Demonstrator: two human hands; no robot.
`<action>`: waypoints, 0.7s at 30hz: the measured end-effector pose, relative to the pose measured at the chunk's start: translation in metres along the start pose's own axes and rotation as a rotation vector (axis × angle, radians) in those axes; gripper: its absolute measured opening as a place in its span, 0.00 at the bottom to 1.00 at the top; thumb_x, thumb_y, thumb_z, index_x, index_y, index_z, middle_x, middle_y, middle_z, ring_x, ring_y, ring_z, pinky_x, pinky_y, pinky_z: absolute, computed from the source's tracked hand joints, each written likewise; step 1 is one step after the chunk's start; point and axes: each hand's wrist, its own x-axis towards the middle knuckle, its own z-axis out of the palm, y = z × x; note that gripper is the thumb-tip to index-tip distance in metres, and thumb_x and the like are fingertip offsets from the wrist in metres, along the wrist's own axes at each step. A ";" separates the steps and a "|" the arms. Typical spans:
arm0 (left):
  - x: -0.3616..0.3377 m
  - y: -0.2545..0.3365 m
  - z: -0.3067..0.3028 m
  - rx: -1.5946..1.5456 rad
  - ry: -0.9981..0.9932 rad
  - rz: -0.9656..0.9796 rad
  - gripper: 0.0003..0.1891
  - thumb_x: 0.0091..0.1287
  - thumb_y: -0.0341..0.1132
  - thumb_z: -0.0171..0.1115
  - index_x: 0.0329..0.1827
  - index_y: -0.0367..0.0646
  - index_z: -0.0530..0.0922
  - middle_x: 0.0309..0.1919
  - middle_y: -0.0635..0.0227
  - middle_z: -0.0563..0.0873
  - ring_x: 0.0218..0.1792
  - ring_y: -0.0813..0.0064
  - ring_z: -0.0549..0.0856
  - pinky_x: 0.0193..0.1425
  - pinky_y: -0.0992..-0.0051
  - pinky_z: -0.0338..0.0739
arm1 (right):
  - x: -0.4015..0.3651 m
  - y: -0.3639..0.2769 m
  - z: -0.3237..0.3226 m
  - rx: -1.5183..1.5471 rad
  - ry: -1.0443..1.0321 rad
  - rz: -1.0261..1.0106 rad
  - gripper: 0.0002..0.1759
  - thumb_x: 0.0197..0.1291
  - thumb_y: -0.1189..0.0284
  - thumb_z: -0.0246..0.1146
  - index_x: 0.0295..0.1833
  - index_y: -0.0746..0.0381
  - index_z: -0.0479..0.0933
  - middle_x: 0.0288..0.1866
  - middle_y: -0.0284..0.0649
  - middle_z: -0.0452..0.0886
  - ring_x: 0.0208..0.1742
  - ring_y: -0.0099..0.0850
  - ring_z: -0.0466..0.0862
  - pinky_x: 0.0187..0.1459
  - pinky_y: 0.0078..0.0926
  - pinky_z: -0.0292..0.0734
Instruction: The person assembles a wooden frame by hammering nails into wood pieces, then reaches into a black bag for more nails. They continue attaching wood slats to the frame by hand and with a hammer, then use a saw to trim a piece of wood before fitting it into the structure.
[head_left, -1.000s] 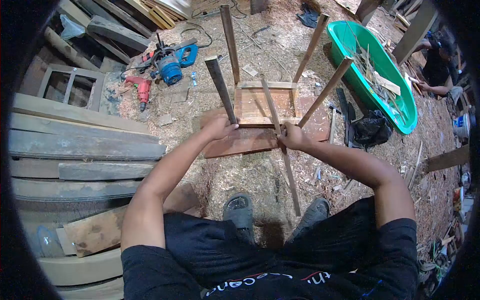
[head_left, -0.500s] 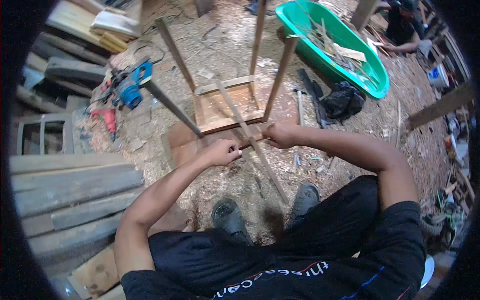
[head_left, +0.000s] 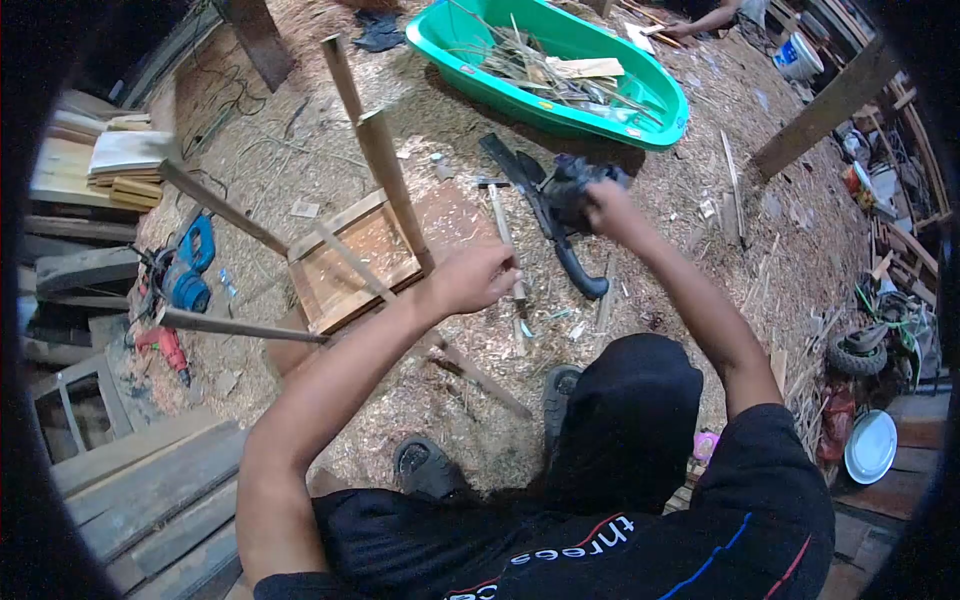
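My right hand (head_left: 612, 212) reaches forward to a black plastic bag (head_left: 572, 188), its fingers closed on the near side of it. My left hand (head_left: 478, 280) hovers with curled fingers in front of the upturned wooden stool or small table (head_left: 340, 265); what it may hold is too small to make out. A thin wooden strip (head_left: 480, 378) slants across the stool's frame towards my feet. Between my hands lies a hammer (head_left: 502, 225) with a wooden handle. Next to the bag is a long black object (head_left: 560, 250) with a curved end.
Beyond the bag stands a green plastic tub (head_left: 480, 85) with wood offcuts. A blue power tool (head_left: 190, 285) and a red drill (head_left: 165, 350) lie at left, near stacked boards (head_left: 170, 470). A post (head_left: 820, 115) leans at right. Another person's arm (head_left: 712, 20) shows far back.
My right hand has left the stool's edge and gone right and forward to the black bag. My left hand has lifted off the stool's edge, fingers still curled. The view has turned right.
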 end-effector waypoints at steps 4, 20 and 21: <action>0.033 0.005 0.017 -0.050 0.206 -0.034 0.17 0.72 0.40 0.57 0.53 0.34 0.74 0.47 0.47 0.81 0.50 0.52 0.82 0.54 0.62 0.75 | -0.040 -0.090 -0.013 0.105 -0.072 -0.103 0.06 0.54 0.76 0.60 0.39 0.62 0.76 0.34 0.46 0.77 0.37 0.48 0.78 0.40 0.43 0.74; 0.125 -0.056 0.121 -0.866 0.539 -0.768 0.14 0.60 0.26 0.45 0.41 0.31 0.80 0.33 0.62 0.84 0.33 0.70 0.81 0.40 0.68 0.75 | -0.071 0.009 0.010 0.312 -0.344 0.546 0.21 0.61 0.66 0.62 0.54 0.70 0.76 0.44 0.54 0.83 0.48 0.44 0.86 0.47 0.43 0.81; 0.127 -0.054 0.123 -0.920 0.548 -0.778 0.14 0.60 0.26 0.45 0.40 0.32 0.80 0.30 0.64 0.83 0.31 0.72 0.79 0.39 0.70 0.73 | -0.072 0.019 0.016 0.087 -0.337 0.436 0.29 0.57 0.63 0.68 0.59 0.71 0.72 0.50 0.58 0.82 0.52 0.49 0.84 0.49 0.45 0.81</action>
